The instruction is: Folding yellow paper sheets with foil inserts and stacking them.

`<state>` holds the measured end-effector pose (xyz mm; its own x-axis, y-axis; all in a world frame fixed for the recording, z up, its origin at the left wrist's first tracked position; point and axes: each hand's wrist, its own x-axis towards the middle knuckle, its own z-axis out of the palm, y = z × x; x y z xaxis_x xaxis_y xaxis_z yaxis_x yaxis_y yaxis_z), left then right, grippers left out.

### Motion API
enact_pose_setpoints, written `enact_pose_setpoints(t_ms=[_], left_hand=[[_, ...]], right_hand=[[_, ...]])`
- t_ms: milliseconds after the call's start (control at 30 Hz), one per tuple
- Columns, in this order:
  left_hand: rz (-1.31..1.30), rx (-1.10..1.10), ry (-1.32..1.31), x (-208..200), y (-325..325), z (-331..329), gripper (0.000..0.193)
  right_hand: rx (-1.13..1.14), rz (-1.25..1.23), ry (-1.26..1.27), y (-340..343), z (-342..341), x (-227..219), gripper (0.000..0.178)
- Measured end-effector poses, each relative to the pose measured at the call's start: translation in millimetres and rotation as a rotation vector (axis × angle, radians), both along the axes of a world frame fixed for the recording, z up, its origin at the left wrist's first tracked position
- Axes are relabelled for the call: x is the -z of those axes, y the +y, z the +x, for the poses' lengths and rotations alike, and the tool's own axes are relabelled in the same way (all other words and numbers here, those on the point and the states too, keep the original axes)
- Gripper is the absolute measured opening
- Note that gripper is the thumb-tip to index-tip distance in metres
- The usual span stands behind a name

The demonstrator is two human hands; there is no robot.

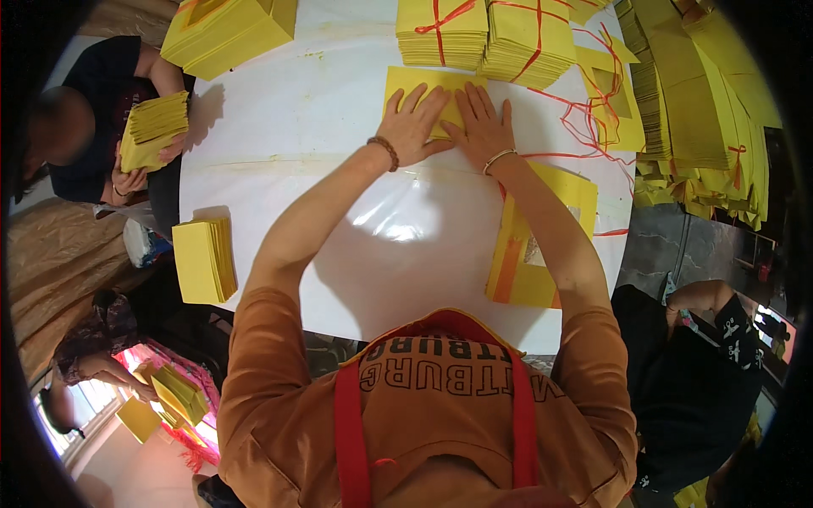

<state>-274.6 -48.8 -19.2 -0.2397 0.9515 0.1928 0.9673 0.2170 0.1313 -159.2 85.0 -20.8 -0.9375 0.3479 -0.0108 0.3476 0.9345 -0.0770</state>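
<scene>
Both arms reach forward over the white table. My left hand (pixel 412 127) lies flat with fingers spread on the left part of a yellow paper piece (pixel 406 78). Beside it, my right hand (pixel 483 127) presses flat on the right part of the same piece, fingers stretched out. Whether the piece is a single sheet or a folded packet, I cannot tell. Just beyond it stand two thick stacks of yellow paper (pixel 441 46) tied with red string (pixel 539 34). Under my right forearm lies a larger yellow paper piece (pixel 511 229) with an orange strip, partly covered by the arm.
Loose red strings (pixel 584 127) tangle near a yellow piece with a cut-out (pixel 628 134). A yellow stack (pixel 201 261) stands at the table's left edge, a yellow box (pixel 241 38) far left. Tall yellow piles (pixel 703 93) rise at right. Another person (pixel 102 127) holds yellow papers at left.
</scene>
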Motion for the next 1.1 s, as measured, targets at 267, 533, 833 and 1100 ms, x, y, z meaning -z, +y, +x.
enact_pose_setpoints(t_ms=[267, 533, 833, 1100], left_hand=[[-0.135, -0.045, 0.108, -2, 5, -11, 0.085], [-0.512, -0.102, 0.245, -31, 18, 1, 0.081], [-0.471, -0.164, 0.241, -32, 17, 14, 0.073], [-0.370, -0.167, 0.170, -43, 15, 24, 0.076]], right_hand=[[-0.010, -0.086, 0.057, 5, 0, 3, 0.065], [0.175, -1.043, 0.567, 48, 81, -97, 0.046], [0.423, -0.524, 0.576, 1, 285, -95, 0.032], [0.504, -0.612, 0.674, -29, 325, -68, 0.030]])
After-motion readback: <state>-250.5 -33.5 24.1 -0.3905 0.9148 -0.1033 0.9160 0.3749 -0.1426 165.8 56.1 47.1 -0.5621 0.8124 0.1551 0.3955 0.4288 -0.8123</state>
